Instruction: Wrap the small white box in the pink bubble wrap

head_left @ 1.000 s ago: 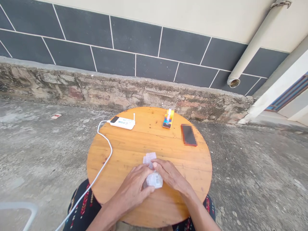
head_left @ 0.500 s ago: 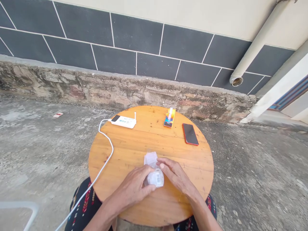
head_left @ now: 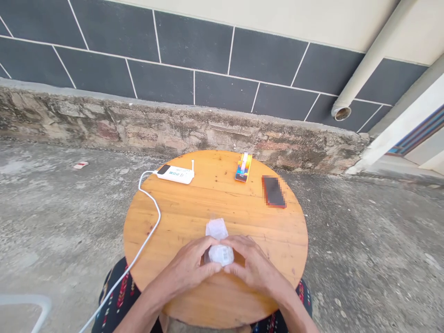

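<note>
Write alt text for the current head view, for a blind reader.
A person's left hand and right hand hold a clear plastic packet over a round wooden table. Farther back lie a white device with a cable, what looks like a tape dispenser, and a phone at right.

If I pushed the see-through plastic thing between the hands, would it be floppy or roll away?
The see-through plastic thing is probably light, since it looks small and plasticky. Its thin-looking flap would likely bend easily. That flap sticks out, so it might stop any rolling.
</note>
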Action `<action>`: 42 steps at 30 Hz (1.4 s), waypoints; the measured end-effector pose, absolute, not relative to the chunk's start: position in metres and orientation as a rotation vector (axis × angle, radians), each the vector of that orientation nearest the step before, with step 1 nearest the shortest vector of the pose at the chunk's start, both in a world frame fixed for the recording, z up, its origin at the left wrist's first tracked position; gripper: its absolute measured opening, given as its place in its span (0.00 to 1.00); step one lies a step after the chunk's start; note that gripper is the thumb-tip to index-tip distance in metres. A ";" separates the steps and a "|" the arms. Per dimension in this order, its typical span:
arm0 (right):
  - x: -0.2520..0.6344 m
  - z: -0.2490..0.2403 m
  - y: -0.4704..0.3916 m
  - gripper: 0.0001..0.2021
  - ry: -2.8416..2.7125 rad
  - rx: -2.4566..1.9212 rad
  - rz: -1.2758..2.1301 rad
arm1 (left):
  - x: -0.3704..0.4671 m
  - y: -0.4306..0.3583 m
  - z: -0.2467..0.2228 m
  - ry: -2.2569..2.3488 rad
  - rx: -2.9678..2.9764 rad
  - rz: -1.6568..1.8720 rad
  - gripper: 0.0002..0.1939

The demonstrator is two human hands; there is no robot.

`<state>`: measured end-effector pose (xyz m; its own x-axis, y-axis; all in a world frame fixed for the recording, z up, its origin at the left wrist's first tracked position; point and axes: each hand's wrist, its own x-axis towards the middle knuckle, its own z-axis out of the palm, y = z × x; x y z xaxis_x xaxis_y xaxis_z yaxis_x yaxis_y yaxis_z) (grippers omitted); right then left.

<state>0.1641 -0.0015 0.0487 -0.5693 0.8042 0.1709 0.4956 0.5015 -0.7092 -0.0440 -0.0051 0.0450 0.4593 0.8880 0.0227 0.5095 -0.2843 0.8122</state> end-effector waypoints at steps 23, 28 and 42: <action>0.161 0.034 0.047 0.15 -2.194 -0.992 1.024 | -0.046 0.029 0.029 1.292 1.895 0.749 0.14; 0.164 0.049 0.023 0.18 -2.248 -1.044 0.912 | -0.044 0.004 0.024 1.233 1.904 0.832 0.15; 0.169 0.057 0.014 0.08 -2.217 -1.093 1.004 | -0.041 -0.020 0.010 1.107 2.005 0.888 0.22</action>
